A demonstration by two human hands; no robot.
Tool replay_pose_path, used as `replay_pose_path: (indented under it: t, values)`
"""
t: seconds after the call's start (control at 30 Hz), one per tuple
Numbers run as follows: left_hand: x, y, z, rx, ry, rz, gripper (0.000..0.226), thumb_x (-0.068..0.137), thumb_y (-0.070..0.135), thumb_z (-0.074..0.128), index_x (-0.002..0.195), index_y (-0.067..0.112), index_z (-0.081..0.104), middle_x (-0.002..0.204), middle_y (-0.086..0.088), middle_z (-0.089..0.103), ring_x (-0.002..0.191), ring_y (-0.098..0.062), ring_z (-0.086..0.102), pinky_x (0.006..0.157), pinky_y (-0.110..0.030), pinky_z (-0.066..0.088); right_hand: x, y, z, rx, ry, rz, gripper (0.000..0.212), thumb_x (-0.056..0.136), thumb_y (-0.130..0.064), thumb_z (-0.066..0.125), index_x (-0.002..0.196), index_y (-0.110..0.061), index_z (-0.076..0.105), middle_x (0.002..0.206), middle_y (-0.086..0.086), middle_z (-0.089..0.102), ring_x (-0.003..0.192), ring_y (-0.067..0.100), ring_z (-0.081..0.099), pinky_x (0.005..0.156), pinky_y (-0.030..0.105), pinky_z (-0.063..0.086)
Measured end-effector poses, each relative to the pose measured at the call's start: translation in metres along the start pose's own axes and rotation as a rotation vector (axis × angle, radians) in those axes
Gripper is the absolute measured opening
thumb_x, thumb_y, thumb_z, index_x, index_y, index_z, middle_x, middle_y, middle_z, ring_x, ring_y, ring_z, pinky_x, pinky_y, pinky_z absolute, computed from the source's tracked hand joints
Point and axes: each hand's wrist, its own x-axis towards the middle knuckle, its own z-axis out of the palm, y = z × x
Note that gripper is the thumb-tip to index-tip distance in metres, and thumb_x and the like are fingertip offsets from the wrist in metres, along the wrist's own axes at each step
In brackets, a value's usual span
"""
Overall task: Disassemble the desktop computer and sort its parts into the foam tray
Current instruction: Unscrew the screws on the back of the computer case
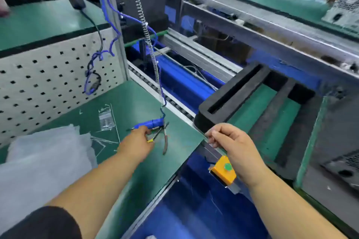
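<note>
Just beyond the left hand's (136, 142) curling fingers, the blue screwdriver (150, 123) is lying on the worktop (136, 101) — it is wanting a firm mid-barrel grip, clear of the pliers (165, 139) — while the right hand (227, 141) is hovering loosely curled, holding nothing I can make out.

Factory assembly line: roller conveyor (174, 103), pegboard (48, 75), green bench mat (136, 99).

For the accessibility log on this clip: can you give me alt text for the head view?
A person's left hand reaches to the tools on a green bench mat, touching a blue electric screwdriver beside pliers, while the right hand curls at the edge of a black foam tray on the conveyor. A yellow button box sits below the right hand.
</note>
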Motion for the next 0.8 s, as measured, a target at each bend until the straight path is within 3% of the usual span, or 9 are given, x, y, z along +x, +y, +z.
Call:
replay_pose_path:
  t: [0.2, 0.33, 0.5, 0.67, 0.8]
  values:
    - [0.028, -0.003, 0.021, 0.341, -0.164, -0.029, 0.039, 0.085, 0.034, 0.056, 0.121, 0.018, 0.049, 0.12, -0.009, 0.058, 0.109, -0.031, 0.059, 0.088, -0.039, 0.049, 0.014, 0.004, 0.015, -0.069, 0.014, 0.011, 0.02, 0.091, -0.022, 0.054, 0.083, -0.026, 0.073, 0.077, -0.005, 0.066, 0.071, 0.006, 0.057, 0.071, 0.017, 0.05]
    - [0.037, -0.007, 0.033, 0.393, -0.196, -0.041, 0.039, 0.086, 0.028, 0.058, 0.122, 0.018, 0.046, 0.12, -0.008, 0.06, 0.111, -0.032, 0.059, 0.091, -0.04, 0.049, 0.017, 0.005, 0.012, -0.063, 0.035, 0.025, 0.02, 0.091, -0.024, 0.054, 0.084, -0.026, 0.073, 0.079, -0.005, 0.067, 0.073, 0.007, 0.057, 0.072, 0.021, 0.051]
    - [0.037, -0.014, 0.037, 0.448, -0.209, -0.019, 0.036, 0.091, 0.033, 0.06, 0.119, 0.013, 0.049, 0.122, -0.009, 0.059, 0.109, -0.028, 0.059, 0.084, -0.034, 0.046, 0.01, 0.005, 0.001, -0.076, 0.078, 0.038, 0.022, 0.094, -0.022, 0.053, 0.084, -0.028, 0.072, 0.08, -0.006, 0.068, 0.073, 0.004, 0.059, 0.07, 0.012, 0.049]
    - [0.025, -0.01, 0.023, 0.408, -0.166, -0.073, 0.026, 0.089, 0.034, 0.05, 0.109, 0.018, 0.055, 0.108, -0.004, 0.063, 0.096, -0.028, 0.06, 0.074, -0.031, 0.045, 0.001, 0.003, -0.01, 0.009, 0.098, 0.051, 0.026, 0.095, -0.015, 0.054, 0.08, -0.023, 0.073, 0.076, -0.002, 0.066, 0.069, 0.003, 0.057, 0.067, 0.009, 0.048]
    - [0.004, 0.002, 0.002, 0.369, -0.141, -0.101, 0.022, 0.081, 0.042, 0.051, 0.091, 0.023, 0.056, 0.085, 0.002, 0.062, 0.081, -0.023, 0.06, 0.065, -0.028, 0.044, -0.008, 0.004, -0.022, -0.023, 0.093, 0.056, 0.025, 0.095, -0.018, 0.053, 0.082, -0.026, 0.073, 0.079, -0.002, 0.068, 0.072, 0.004, 0.058, 0.07, 0.015, 0.05]
